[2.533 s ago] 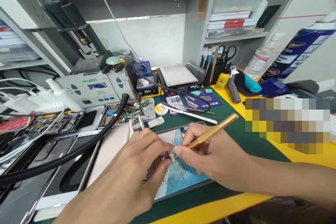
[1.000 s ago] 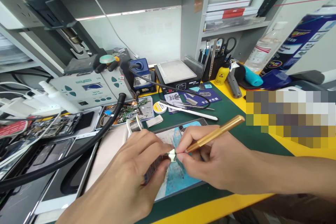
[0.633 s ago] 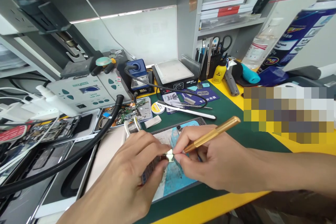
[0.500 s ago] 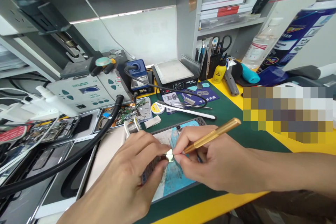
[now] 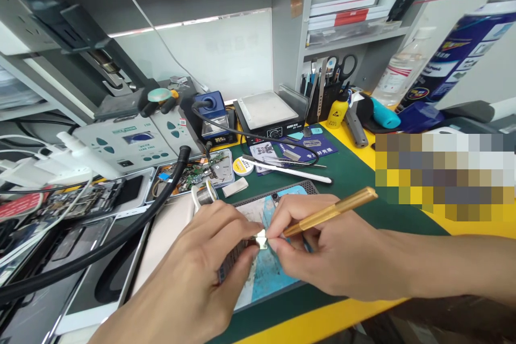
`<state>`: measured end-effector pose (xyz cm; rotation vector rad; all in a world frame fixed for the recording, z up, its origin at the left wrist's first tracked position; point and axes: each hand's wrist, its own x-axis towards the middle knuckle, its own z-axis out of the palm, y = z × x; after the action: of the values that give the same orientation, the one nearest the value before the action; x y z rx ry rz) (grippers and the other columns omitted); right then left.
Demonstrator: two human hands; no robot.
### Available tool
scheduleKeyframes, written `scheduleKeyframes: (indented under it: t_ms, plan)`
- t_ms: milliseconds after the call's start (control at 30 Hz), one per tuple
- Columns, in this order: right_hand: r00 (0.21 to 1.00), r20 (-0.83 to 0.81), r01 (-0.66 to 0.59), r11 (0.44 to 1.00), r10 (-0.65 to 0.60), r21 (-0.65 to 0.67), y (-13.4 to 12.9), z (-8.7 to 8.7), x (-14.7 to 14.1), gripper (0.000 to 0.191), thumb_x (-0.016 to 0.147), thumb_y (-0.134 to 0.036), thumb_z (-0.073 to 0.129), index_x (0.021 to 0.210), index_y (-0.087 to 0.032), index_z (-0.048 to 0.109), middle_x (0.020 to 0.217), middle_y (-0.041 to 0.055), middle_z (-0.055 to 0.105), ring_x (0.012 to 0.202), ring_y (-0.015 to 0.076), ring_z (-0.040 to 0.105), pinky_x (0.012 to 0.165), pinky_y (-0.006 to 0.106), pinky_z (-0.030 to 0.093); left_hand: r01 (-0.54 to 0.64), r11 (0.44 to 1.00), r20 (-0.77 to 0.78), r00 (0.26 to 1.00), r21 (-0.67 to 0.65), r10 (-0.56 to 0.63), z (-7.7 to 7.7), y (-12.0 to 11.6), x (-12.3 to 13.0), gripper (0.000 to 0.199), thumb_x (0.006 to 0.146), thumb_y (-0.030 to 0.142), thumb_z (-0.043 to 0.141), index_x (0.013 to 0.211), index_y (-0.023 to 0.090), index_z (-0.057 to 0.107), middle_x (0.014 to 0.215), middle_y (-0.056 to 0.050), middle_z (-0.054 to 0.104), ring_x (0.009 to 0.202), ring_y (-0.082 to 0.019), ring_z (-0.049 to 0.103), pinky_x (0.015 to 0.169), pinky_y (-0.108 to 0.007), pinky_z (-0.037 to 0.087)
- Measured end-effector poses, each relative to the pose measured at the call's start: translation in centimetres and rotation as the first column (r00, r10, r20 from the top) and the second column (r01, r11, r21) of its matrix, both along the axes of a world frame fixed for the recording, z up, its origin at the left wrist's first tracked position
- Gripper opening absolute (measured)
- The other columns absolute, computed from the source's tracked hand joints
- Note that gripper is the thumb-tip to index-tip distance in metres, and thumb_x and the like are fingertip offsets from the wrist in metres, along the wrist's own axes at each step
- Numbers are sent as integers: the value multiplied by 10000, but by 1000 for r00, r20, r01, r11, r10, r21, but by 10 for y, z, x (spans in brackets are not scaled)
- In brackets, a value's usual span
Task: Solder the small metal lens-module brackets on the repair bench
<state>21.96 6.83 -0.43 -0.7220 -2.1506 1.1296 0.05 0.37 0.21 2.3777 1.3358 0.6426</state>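
Note:
My left hand (image 5: 205,258) pinches a small shiny pale piece (image 5: 262,239) between thumb and fingertips. Under its palm shows part of a dark grey block with print on it (image 5: 230,262); whether the two are joined is hidden. My right hand (image 5: 318,242) is closed like a pen grip round a slim gold-coloured handle (image 5: 330,213), whose back end points up to the right. The handle's working tip is covered by my fingers, right at the shiny piece. Both hands are above a worn blue and white work pad (image 5: 278,274).
Behind the hands lie a solder spool (image 5: 205,193), a white stick-shaped tool (image 5: 298,173), tweezers (image 5: 298,163) and a tray of circuit boards (image 5: 193,172). A black hose (image 5: 161,199) crosses the left side over opened devices. A yellow bottle (image 5: 337,110) stands at the back right.
The back end of the gold handle has swung slightly right and down. My left hand keeps almost the same place and the same pinch.

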Motion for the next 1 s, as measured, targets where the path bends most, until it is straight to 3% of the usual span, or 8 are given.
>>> scheduleKeyframes:
  t_ms: [767,1000]
  plan:
    - [999,-1,-34,989,35,145,0,-2,1,121,813,-59,609,797,-178,606,702,-47,583,550,68,469,516,204,342,-11,1000,14,1000,-29,11,-1,-1,0,290,1039,111,510,1237,307,590,1053,23,632,1009,-152,588,849,-300,475]
    - [999,24,-30,992,27,125,0,-2,2,109,830,-77,608,805,-182,620,711,-32,613,577,91,515,546,226,379,-18,999,21,1000,-32,19,-1,-2,1,278,1044,122,511,1232,310,592,1049,25,630,1011,-149,587,862,-295,474]
